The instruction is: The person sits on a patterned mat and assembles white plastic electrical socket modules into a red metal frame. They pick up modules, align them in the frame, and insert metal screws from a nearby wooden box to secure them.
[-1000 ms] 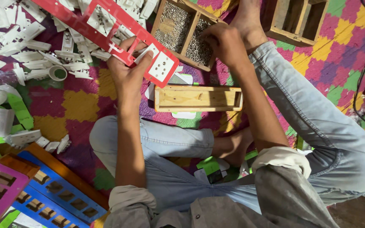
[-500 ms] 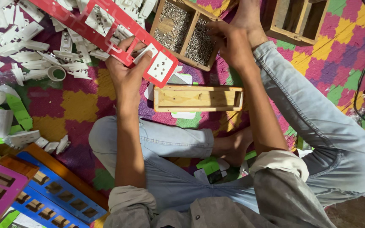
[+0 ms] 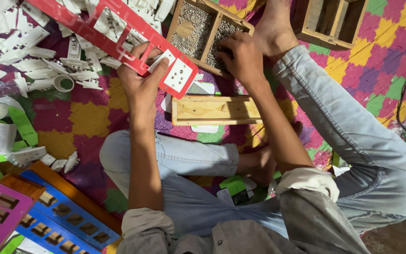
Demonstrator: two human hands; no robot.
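Hands: left grips red panel; right pinches in screw tray.

The person is wearing a grey shirt with rolled-up sleeves, light blue jeans, and going barefoot.

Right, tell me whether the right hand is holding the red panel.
No, the right hand reaches into the wooden screw tray; the left hand holds the red panel.
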